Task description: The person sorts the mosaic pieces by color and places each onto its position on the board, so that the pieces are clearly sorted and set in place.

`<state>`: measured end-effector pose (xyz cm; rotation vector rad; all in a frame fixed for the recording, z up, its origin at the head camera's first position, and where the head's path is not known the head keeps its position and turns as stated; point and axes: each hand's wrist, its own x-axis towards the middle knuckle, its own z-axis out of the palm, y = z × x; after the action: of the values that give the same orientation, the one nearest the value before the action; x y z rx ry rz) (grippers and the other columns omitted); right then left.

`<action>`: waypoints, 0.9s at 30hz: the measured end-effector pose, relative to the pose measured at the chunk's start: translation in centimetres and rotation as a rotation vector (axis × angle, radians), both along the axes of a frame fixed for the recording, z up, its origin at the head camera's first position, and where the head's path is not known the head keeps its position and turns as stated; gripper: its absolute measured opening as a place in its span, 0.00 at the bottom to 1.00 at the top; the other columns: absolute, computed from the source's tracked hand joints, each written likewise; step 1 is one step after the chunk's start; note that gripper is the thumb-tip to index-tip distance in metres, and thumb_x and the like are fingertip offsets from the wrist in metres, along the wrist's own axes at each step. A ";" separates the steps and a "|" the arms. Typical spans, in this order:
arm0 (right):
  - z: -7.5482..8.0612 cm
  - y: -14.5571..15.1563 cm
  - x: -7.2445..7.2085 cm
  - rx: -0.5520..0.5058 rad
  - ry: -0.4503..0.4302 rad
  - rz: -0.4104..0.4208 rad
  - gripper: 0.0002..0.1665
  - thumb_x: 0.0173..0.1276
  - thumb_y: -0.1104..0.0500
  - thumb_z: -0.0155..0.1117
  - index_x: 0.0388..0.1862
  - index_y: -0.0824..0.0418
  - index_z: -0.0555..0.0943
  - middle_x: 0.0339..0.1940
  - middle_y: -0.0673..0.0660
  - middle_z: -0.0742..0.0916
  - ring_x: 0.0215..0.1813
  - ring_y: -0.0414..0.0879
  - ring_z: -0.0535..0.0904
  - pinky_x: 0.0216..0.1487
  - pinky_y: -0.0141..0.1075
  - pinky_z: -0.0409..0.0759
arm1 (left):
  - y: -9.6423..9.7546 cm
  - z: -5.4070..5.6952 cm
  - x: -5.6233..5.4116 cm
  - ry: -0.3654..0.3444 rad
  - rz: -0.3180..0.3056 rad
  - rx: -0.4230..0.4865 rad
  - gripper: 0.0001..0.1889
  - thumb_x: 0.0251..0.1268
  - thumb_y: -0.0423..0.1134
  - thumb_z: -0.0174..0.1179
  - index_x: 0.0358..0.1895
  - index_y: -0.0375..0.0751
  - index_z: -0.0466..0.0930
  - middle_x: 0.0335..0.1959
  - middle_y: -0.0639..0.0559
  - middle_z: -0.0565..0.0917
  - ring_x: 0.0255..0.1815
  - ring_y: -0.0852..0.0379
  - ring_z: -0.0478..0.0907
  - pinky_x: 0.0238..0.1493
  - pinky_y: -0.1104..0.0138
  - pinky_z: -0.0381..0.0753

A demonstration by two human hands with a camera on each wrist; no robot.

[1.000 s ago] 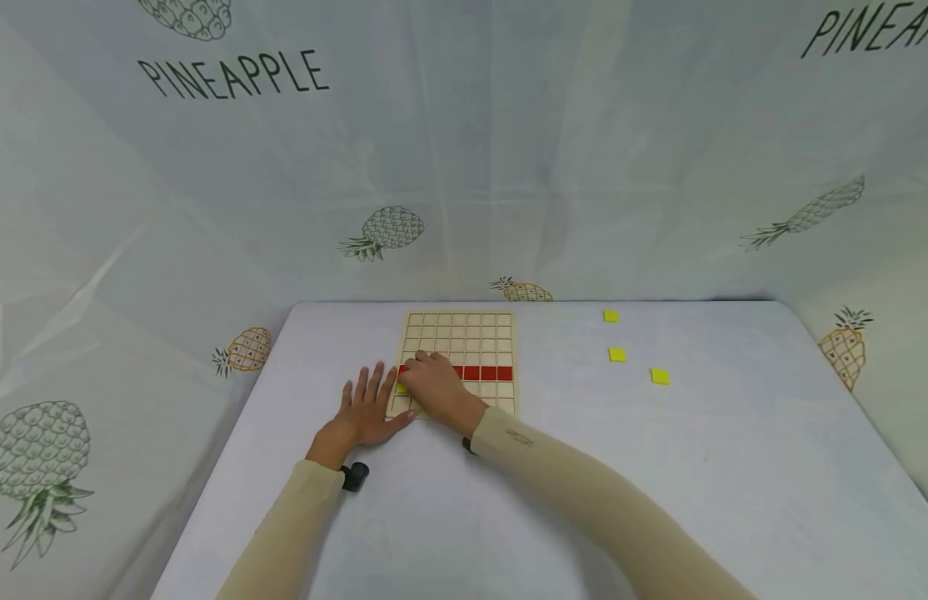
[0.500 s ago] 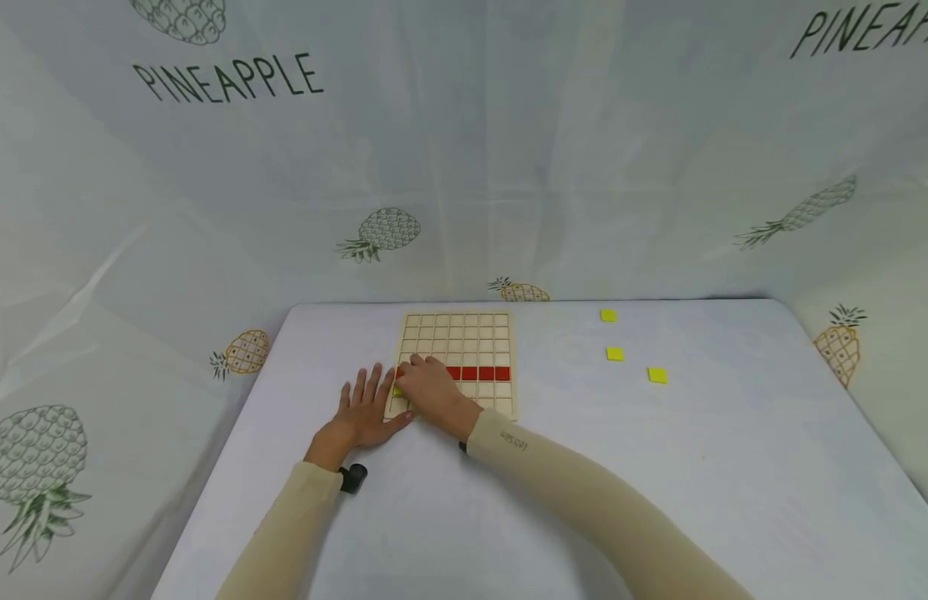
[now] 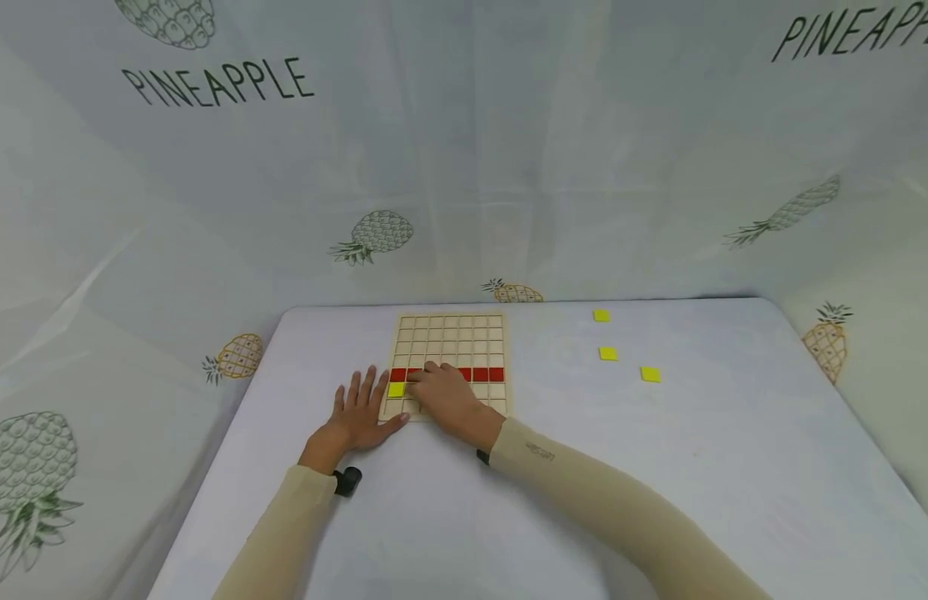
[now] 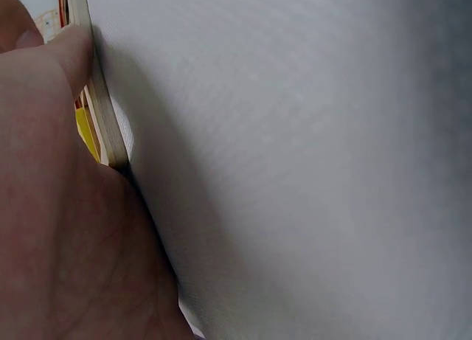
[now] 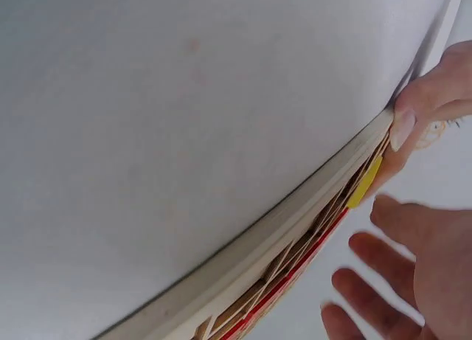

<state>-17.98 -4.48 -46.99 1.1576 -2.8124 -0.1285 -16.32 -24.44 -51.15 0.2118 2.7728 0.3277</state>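
Note:
A wooden grid board point(image 3: 451, 335) lies on the table, with a row of red tiles point(image 3: 482, 374) across it. One yellow tile point(image 3: 396, 390) occupies the leftmost cell of the row just below the red ones. My left hand point(image 3: 357, 422) rests at the board's lower left corner, fingers straight and spread, thumb along the near edge. Over the board, just right of that yellow tile, is my right hand point(image 3: 451, 400), which covers part of the red row. In the right wrist view its fingers point(image 5: 372, 299) are loosely bent and apart, with nothing between them.
Three loose yellow tiles, one at the back point(image 3: 601, 316), one in the middle point(image 3: 608, 354) and one nearer point(image 3: 650, 374), lie on the white table point(image 3: 584, 483) right of the board. A curtain with pineapple prints point(image 3: 381, 230) hangs behind and beside the table.
My right hand has drawn off the yellow tile and shifted a little right, so the tile now shows fully in its cell. The left hand stays at the board's corner.

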 end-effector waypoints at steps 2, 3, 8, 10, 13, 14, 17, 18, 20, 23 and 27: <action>-0.1 0.1 0.0 -0.016 -0.012 0.029 0.23 0.72 0.60 0.74 0.64 0.45 0.88 0.67 0.44 0.86 0.62 0.44 0.82 0.64 0.39 0.82 | -0.1 0.1 0.1 0.000 0.000 0.000 0.52 0.76 0.66 0.50 0.87 0.36 0.38 0.88 0.32 0.34 0.87 0.29 0.27 0.81 0.34 0.27; -0.1 0.0 0.0 -0.018 -0.018 0.044 0.23 0.73 0.60 0.74 0.64 0.45 0.87 0.67 0.44 0.86 0.63 0.44 0.82 0.64 0.39 0.82 | -0.1 0.2 0.2 0.001 -0.001 0.004 0.52 0.76 0.66 0.51 0.87 0.36 0.38 0.88 0.32 0.34 0.87 0.29 0.28 0.81 0.34 0.27; -0.6 -0.3 0.1 0.007 -0.053 0.084 0.24 0.75 0.59 0.72 0.68 0.44 0.85 0.70 0.45 0.85 0.66 0.45 0.82 0.68 0.40 0.80 | 0.1 0.6 0.5 -0.002 -0.005 0.022 0.53 0.75 0.68 0.51 0.87 0.36 0.39 0.87 0.32 0.35 0.86 0.28 0.28 0.80 0.33 0.26; -0.7 -0.2 0.2 0.015 -0.056 0.085 0.25 0.75 0.58 0.72 0.69 0.43 0.85 0.71 0.45 0.84 0.66 0.45 0.82 0.68 0.39 0.79 | 0.1 0.6 0.5 -0.002 -0.006 0.017 0.53 0.75 0.67 0.51 0.87 0.36 0.39 0.87 0.31 0.35 0.86 0.28 0.28 0.80 0.33 0.26; -0.5 0.4 0.3 0.004 -0.045 0.079 0.25 0.75 0.59 0.71 0.69 0.46 0.84 0.71 0.45 0.84 0.66 0.45 0.82 0.68 0.40 0.80 | 0.1 0.6 0.3 -0.002 -0.003 0.009 0.52 0.76 0.65 0.52 0.87 0.35 0.39 0.87 0.31 0.35 0.86 0.28 0.28 0.80 0.33 0.27; -0.4 0.8 0.3 -0.009 -0.036 0.075 0.24 0.75 0.59 0.71 0.69 0.47 0.84 0.70 0.45 0.84 0.66 0.46 0.82 0.68 0.41 0.80 | 0.1 0.5 0.3 -0.003 -0.001 0.010 0.52 0.76 0.65 0.52 0.87 0.35 0.39 0.87 0.31 0.35 0.86 0.28 0.28 0.80 0.33 0.27; 0.1 2.5 0.3 -0.056 -0.009 0.053 0.22 0.76 0.60 0.70 0.67 0.49 0.85 0.70 0.47 0.85 0.65 0.47 0.82 0.66 0.41 0.81 | 0.0 0.3 0.1 -0.009 0.002 0.015 0.53 0.75 0.66 0.52 0.87 0.36 0.39 0.87 0.32 0.35 0.86 0.29 0.28 0.81 0.33 0.27; 0.3 3.3 0.2 -0.072 0.007 0.044 0.21 0.77 0.60 0.69 0.66 0.50 0.85 0.70 0.47 0.85 0.64 0.47 0.83 0.65 0.41 0.81 | 0.0 0.3 0.1 -0.010 0.002 0.017 0.53 0.75 0.66 0.52 0.87 0.36 0.39 0.87 0.32 0.35 0.87 0.29 0.28 0.81 0.34 0.27; 0.7 5.0 0.0 -0.118 0.032 0.019 0.19 0.77 0.59 0.69 0.65 0.51 0.86 0.69 0.49 0.85 0.63 0.48 0.83 0.63 0.42 0.82 | -0.1 0.0 -0.1 -0.010 -0.001 0.014 0.53 0.75 0.67 0.52 0.87 0.37 0.38 0.88 0.32 0.35 0.87 0.29 0.28 0.81 0.34 0.27; 1.3 8.0 -0.5 -0.177 0.054 -0.033 0.19 0.75 0.59 0.71 0.63 0.54 0.87 0.68 0.53 0.86 0.62 0.51 0.83 0.63 0.45 0.82 | -0.2 -0.3 -0.2 -0.002 -0.005 -0.006 0.53 0.76 0.67 0.50 0.87 0.37 0.38 0.88 0.33 0.35 0.87 0.29 0.28 0.81 0.34 0.28; 1.9 12.3 -1.2 -0.234 0.082 -0.108 0.22 0.70 0.60 0.76 0.62 0.58 0.88 0.67 0.57 0.86 0.61 0.54 0.84 0.61 0.48 0.83 | -0.3 -0.4 -0.1 0.005 0.001 -0.002 0.52 0.76 0.67 0.50 0.87 0.38 0.38 0.88 0.33 0.35 0.87 0.30 0.28 0.81 0.34 0.28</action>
<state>-19.16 7.84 -45.13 0.9281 -2.7276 0.1390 -16.46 -24.76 -51.59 0.2110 2.7784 0.3257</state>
